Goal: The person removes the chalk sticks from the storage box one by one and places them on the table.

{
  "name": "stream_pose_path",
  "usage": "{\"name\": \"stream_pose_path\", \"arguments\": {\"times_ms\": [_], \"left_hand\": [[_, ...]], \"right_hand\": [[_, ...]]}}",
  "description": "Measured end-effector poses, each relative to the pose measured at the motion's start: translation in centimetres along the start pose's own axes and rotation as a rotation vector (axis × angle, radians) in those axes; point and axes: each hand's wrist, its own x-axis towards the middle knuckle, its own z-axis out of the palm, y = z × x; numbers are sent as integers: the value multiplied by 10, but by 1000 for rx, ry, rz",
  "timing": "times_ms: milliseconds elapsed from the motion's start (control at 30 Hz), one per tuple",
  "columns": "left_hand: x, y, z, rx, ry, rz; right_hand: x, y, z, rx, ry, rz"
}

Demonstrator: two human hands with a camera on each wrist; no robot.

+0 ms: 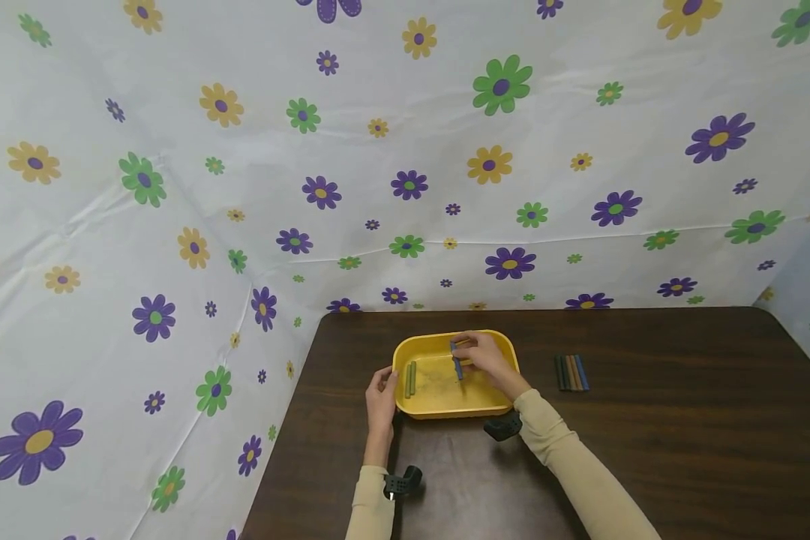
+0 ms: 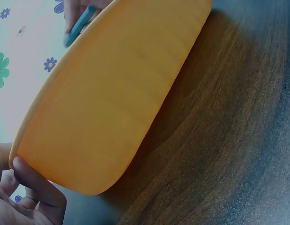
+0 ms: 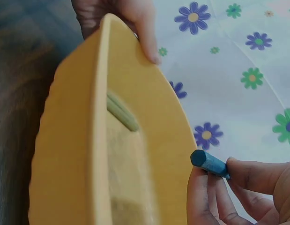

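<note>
A yellow tray [image 1: 445,410] with raised walls stands on the table. My left hand [image 1: 381,401] grips its left rim, the thumb [image 2: 39,185] against the outer wall in the left wrist view. Over the tray's inside, my right hand [image 1: 481,352] pinches a blue crayon [image 1: 457,361] between thumb and fingers. That crayon [image 3: 209,164] looks six-sided in the right wrist view, its flat end facing the camera. Two green crayons [image 1: 410,379] lie side by side on the tray's floor at the left; part of them [image 3: 121,112] shows past the rim in the right wrist view.
Right of the tray, several crayons [image 1: 571,373] in dark green, brown and blue lie in a row on the dark wooden table [image 1: 702,420]. Behind and to the left hangs a white flowered cloth [image 1: 351,157]. Black camera mounts sit on both wrists.
</note>
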Motion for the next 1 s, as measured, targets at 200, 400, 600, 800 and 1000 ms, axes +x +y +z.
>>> {"name": "stream_pose_path", "arguments": {"times_ms": [200, 400, 600, 800, 1000], "left_hand": [[1, -1, 0, -3, -3, 0], [1, -2, -1, -8, -5, 13], [0, -4, -1, -14, -5, 16], [-1, -3, -1, -20, -5, 20], [-2, -1, -1, -17, -2, 6]], "right_hand": [[-3, 0, -21, -20, 6, -13], [-6, 0, -37, -15, 9, -20], [-9, 2, -49, 9, 4, -24], [-15, 4, -63, 19, 30, -14], [-18, 8, -78, 34, 41, -18]]}}
